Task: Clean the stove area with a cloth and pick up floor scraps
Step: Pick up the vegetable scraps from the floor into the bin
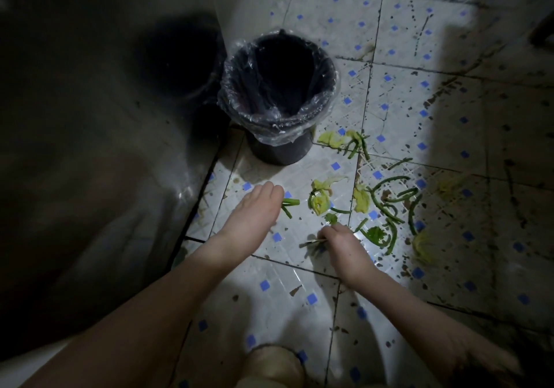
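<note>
Green stems and yellow-green leaf scraps (386, 204) lie scattered over the white floor tiles with blue squares. My left hand (254, 213) reaches down flat, its fingertips at a short green stem piece (289, 203). Lower and to the right, my right hand (341, 243) is closed around a thin stem scrap (311, 242) that sticks out to its left. More leaves and stems (344, 141) lie beside the base of a black bin (278, 93) lined with a clear plastic bag, which stands just beyond both hands. No cloth is in view.
A dark cabinet or wall surface (90, 147) fills the left side, meeting the floor along a dark edge. The tiles (419, 42) are speckled with dirt. The right part of the floor lies in shadow. A pale rounded shape, perhaps my knee (269, 366), shows at the bottom.
</note>
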Action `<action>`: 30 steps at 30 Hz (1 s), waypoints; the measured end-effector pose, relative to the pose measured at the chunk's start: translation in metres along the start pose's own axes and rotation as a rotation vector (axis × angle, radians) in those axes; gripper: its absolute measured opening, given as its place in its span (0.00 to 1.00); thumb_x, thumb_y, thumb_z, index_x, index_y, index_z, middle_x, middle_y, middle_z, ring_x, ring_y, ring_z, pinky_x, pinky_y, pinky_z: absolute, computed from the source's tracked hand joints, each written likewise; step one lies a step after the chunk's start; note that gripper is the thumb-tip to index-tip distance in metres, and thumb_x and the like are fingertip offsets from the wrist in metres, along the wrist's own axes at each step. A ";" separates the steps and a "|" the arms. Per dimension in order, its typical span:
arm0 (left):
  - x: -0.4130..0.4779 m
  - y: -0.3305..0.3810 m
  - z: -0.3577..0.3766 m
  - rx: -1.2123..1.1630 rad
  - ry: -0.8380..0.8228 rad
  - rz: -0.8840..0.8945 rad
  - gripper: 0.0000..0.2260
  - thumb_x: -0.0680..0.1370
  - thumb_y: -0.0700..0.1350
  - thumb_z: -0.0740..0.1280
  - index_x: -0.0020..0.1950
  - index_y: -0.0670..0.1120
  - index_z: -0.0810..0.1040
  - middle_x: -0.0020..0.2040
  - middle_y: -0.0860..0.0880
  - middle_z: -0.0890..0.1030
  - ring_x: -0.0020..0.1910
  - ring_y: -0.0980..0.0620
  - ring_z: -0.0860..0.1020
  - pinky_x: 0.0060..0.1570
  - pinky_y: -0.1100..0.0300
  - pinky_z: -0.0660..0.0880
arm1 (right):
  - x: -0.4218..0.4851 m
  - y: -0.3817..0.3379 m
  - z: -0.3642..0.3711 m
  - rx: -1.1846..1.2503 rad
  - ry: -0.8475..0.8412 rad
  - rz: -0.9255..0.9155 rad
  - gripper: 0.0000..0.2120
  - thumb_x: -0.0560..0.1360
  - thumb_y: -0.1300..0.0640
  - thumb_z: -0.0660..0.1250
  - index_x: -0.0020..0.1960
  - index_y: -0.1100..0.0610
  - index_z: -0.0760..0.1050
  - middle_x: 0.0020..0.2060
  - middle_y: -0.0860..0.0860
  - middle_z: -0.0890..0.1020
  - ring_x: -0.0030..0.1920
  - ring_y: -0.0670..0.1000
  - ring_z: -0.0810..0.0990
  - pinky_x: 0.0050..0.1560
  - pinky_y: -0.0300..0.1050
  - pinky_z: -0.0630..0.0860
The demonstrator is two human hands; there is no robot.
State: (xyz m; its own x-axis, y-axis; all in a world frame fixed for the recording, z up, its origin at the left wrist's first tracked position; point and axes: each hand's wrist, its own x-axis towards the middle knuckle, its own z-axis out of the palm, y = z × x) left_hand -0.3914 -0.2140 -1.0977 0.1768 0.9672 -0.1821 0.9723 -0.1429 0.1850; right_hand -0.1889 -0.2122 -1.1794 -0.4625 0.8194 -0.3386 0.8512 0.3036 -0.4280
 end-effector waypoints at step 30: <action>0.110 -0.039 -0.135 0.082 0.110 -0.131 0.27 0.71 0.27 0.65 0.67 0.42 0.62 0.60 0.42 0.68 0.59 0.43 0.70 0.59 0.52 0.71 | 0.100 -0.064 -0.233 -0.008 0.447 -0.100 0.11 0.75 0.70 0.60 0.52 0.58 0.76 0.48 0.55 0.75 0.47 0.56 0.75 0.44 0.48 0.73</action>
State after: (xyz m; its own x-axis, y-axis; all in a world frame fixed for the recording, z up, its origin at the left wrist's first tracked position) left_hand -0.4304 -0.0741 -0.9941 0.0348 0.9951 -0.0921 0.9958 -0.0268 0.0871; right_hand -0.2321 -0.0370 -0.9905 -0.3914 0.9149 0.0991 0.8107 0.3938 -0.4332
